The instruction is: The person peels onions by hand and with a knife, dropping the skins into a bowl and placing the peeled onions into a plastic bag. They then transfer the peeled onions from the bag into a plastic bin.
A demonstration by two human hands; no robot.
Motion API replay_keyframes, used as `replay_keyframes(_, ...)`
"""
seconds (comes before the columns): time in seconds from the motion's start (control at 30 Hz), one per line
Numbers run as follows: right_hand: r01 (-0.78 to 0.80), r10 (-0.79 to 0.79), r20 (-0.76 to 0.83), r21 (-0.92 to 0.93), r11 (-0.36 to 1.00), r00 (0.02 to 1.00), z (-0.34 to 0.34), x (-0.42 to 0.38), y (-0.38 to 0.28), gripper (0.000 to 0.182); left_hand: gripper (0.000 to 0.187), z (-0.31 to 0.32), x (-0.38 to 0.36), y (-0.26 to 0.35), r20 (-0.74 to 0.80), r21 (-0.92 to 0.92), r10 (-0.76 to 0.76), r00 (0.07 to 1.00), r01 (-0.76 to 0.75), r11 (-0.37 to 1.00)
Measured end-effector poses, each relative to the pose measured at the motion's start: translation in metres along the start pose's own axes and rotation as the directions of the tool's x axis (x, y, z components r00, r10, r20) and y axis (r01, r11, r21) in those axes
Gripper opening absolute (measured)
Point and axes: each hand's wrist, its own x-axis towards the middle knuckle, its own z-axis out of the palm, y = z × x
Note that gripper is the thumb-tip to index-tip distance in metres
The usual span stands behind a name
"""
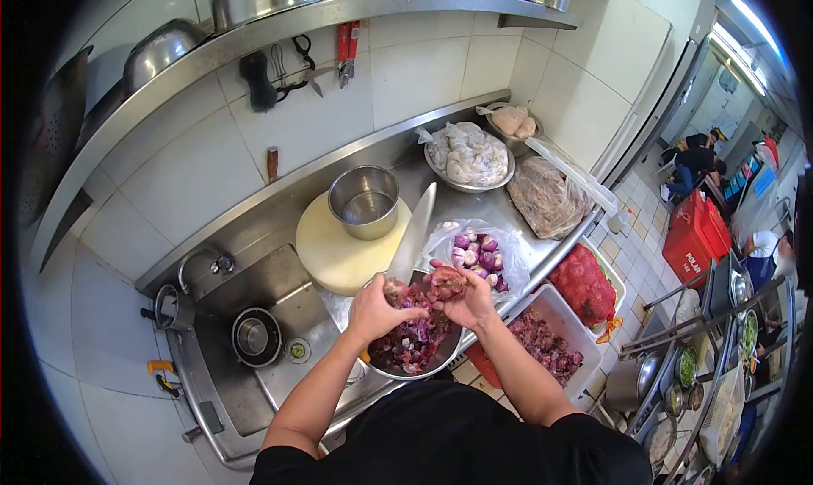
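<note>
My right hand (471,303) is closed around a red onion (446,283) with loose, papery skin. Opposite it, my left hand (378,312) has its fingers curled on a smaller, brownish-pink piece of onion (395,293), partly hidden by the fingers. Both hands are above a metal bowl (453,349) filled with dark red onions and skins. A wide knife blade (417,227) lies just beyond my left hand, against the round cutting board (320,248); its handle is out of sight. Right of the blade, a plastic bag (515,249) holds several peeled purple-white onions (479,256).
A steel pot (364,201) stands on the board. The sink (288,290) is at left with a small pan (256,337). Bagged food fills a bowl (468,156) at the back. A white bin (584,341) of onion skins and a red mesh sack (584,286) are at right.
</note>
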Motion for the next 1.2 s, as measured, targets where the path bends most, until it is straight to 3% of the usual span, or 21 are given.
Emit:
replay_keyframes(0.07, -0.001, 0.000, -0.033, -0.027, 1.000, 0.999, -0.007, 0.004, 0.008, 0.046, 0.068, -0.002, 0.006, 0.003, 0.002, -0.049, 0.133, 0.991, -0.132, 0.990)
replay_keyframes(0.2, 0.034, -0.034, 0.009, -0.015, 0.999, 0.999, -0.011, 0.005, 0.004, 0.041, 0.050, -0.002, 0.019, -0.007, 0.050, -0.157, 0.041, 0.998, -0.033, 0.987)
replay_keyframes(0.23, 0.034, -0.034, 0.010, -0.015, 0.999, 0.999, -0.016, 0.004, 0.002, 0.041, 0.050, -0.001, 0.019, -0.010, 0.049, -0.157, 0.041, 0.998, -0.033, 0.987)
replay_keyframes(0.3, 0.025, -0.026, -0.109, -0.011, 1.000, 0.994, -0.024, 0.000, -0.005, 0.039, 0.059, 0.002, 0.019, -0.024, 0.131, 0.030, -0.094, 0.987, 0.090, 0.995)
replay_keyframes(0.43, -0.023, 0.009, -0.209, -0.062, 0.998, 0.978, -0.013, -0.009, -0.006, 0.036, 0.074, 0.008, 0.011, -0.027, 0.043, 0.039, 0.041, 0.998, -0.043, 0.998)
replay_keyframes(0.5, -0.026, 0.021, -0.158, -0.029, 0.999, 0.987, -0.022, -0.009, 0.000, 0.037, 0.088, 0.007, 0.010, -0.012, 0.054, -0.082, 0.073, 0.996, -0.068, 0.994)
replay_keyframes(0.57, 0.030, -0.030, 0.002, 0.024, 0.999, 1.000, -0.015, -0.005, 0.007, 0.041, 0.087, 0.002, 0.010, 0.010, 0.096, -0.063, 0.070, 0.993, -0.064, 0.996)
replay_keyframes(0.6, 0.065, -0.077, 0.176, 0.074, 0.995, 0.981, -0.021, 0.002, 0.013, 0.040, 0.087, -0.001, 0.010, 0.021, 0.119, -0.091, 0.110, 0.987, -0.099, 0.991)
replay_keyframes(0.63, 0.060, -0.072, 0.179, 0.074, 0.995, 0.981, -0.005, 0.003, 0.017, 0.040, 0.086, -0.001, 0.011, 0.029, 0.140, -0.118, 0.153, 0.978, -0.136, 0.984)
replay_keyframes(0.67, 0.138, -0.138, -0.064, -0.015, 0.990, 0.988, 0.012, 0.002, 0.021, 0.037, 0.088, 0.002, 0.014, 0.031, 0.119, -0.057, 0.205, 0.971, -0.200, 0.978)
replay_keyframes(0.7, 0.193, -0.221, -0.295, -0.120, 0.974, 0.930, 0.024, 0.002, 0.022, 0.035, 0.088, 0.002, 0.016, 0.036, 0.115, -0.056, 0.206, 0.972, -0.201, 0.978)
replay_keyframes(0.93, 0.347, -0.345, -0.236, -0.035, 0.937, 0.908, 0.029, 0.006, 0.031, 0.026, 0.088, 0.002, 0.024, 0.049, 0.037, 0.044, 0.301, 0.953, -0.303, 0.952)
replay_keyframes(1.0, 0.372, -0.371, -0.238, -0.041, 0.927, 0.898, 0.027, 0.011, 0.033, 0.024, 0.078, 0.007, 0.025, 0.045, -0.037, 0.043, 0.311, 0.950, -0.309, 0.950)
replay_keyframes(1.1, 0.589, -0.670, -0.111, -0.387, 0.709, 0.734, 0.017, 0.023, 0.037, 0.022, 0.071, 0.017, 0.021, 0.040, -0.107, -0.018, 0.323, 0.940, -0.326, 0.945)
replay_keyframes(1.2, 0.542, -0.661, -0.101, -0.489, 0.683, 0.743, 0.008, 0.029, 0.037, 0.025, 0.066, 0.014, 0.020, 0.040, -0.112, 0.079, 0.323, 0.940, -0.316, 0.946)
